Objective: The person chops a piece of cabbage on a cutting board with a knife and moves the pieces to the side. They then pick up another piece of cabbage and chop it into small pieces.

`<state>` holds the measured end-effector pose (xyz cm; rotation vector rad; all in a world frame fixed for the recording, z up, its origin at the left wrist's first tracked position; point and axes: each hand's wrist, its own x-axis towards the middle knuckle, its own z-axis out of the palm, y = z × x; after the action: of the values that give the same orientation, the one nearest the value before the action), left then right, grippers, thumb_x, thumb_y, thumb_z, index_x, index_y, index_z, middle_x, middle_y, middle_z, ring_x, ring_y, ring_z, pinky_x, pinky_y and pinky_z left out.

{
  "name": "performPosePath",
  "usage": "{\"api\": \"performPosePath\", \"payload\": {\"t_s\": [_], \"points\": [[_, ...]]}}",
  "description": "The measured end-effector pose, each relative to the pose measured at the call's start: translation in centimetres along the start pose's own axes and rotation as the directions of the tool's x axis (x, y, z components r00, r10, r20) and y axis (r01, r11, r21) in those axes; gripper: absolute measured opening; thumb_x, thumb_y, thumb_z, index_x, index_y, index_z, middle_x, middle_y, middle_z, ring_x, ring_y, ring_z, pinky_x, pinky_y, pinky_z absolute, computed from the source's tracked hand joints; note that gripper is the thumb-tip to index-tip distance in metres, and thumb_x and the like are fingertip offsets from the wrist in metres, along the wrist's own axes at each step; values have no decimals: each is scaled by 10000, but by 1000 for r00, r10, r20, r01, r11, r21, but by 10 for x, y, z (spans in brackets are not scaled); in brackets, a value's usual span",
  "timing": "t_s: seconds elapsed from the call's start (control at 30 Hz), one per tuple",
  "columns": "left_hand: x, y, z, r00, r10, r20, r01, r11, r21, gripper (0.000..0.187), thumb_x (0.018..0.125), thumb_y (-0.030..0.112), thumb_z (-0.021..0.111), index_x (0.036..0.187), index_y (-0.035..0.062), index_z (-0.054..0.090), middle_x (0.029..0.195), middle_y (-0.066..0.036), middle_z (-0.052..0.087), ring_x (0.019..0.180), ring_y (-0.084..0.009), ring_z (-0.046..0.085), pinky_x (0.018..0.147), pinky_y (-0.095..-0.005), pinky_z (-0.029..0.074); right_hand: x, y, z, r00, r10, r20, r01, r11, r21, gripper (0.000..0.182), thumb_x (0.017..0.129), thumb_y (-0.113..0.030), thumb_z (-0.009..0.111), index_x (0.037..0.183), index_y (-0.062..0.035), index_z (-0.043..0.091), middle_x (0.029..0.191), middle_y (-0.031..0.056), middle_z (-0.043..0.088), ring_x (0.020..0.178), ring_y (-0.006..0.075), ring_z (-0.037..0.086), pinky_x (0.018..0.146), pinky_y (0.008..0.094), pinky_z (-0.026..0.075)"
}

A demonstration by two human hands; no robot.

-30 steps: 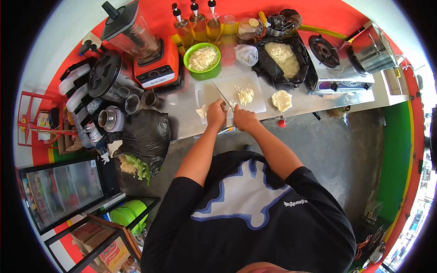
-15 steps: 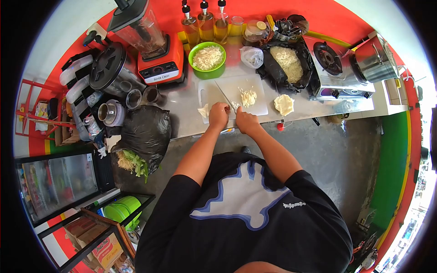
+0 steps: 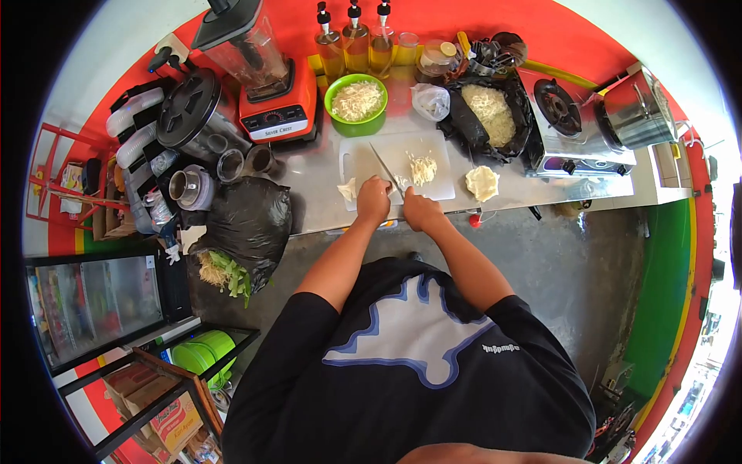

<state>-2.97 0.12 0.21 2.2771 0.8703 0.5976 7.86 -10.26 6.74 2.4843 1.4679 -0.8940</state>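
Observation:
A knife (image 3: 384,164) slants across the white cutting board (image 3: 444,147), and my right hand (image 3: 421,211) is closed round its handle at the board's front edge. Just left of the blade, my left hand (image 3: 374,201) has its fingers bent down on the board; what they press on is too small to make out. Pale shredded strips (image 3: 423,169) lie right of the knife. A pale flat piece (image 3: 348,189) rests at the board's left edge. Off the board to the right is a round pale piece (image 3: 482,183).
Behind the board stands a green bowl (image 3: 357,127) of pale shreds. A red blender (image 3: 278,112) and black bag (image 3: 246,224) are on the left. To the right are an open black bag (image 3: 519,143) of shreds and a stove (image 3: 576,147) with a metal pot (image 3: 640,112).
The view has shifted slightly. Both hands stay nearly in the same place on the board, with the knife still held at a slant.

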Motion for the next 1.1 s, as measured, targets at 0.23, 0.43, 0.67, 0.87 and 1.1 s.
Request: {"api": "performPosePath", "payload": {"t_s": [0.23,0.43,0.67,0.87,1.1], "points": [[0,5,-4,997,-69,-19,69,997,-23,108,747,-14,606,726,40,697,855,-179,644,837,-393,630,727,-483,499,-6,-9,12,1000,12,-12,-12,1000,-25,380,882,-68,636,1191,23,434,1066,226,721,1016,367,720,854,454,575],[3,0,-4,998,-59,13,59,998,-9,123,734,-32,632,767,55,713,867,-162,661,865,-383,632,731,-479,505,2,-7,3,1000,-9,-21,8,999,-32,373,884,-63,622,1186,18,417,1062,253,713,996,391,719,840,470,577],[2,-5,0,998,-69,1,69,998,-12,54,775,56,703,815,37,733,867,-181,680,846,-381,664,734,-463,519,-1,-10,20,999,15,-43,-17,999,-34,344,888,-78,615,1167,19,440,1061,252,713,989,393,720,832,474,577],[5,-3,-2,995,-101,28,100,995,6,58,763,11,667,783,42,711,860,-176,676,848,-378,658,740,-471,520,-2,-10,6,998,-24,-61,22,999,-28,322,902,-80,597,1160,18,430,1007,252,720,979,390,724,832,480,577],[-1,0,-3,995,-102,-1,102,995,3,34,791,48,689,811,39,714,865,-182,682,849,-372,673,742,-461,529,4,-8,19,997,-13,-80,12,1000,-16,305,906,-94,598,1145,12,441,1007,246,718,959,385,727,823,477,578]]}}
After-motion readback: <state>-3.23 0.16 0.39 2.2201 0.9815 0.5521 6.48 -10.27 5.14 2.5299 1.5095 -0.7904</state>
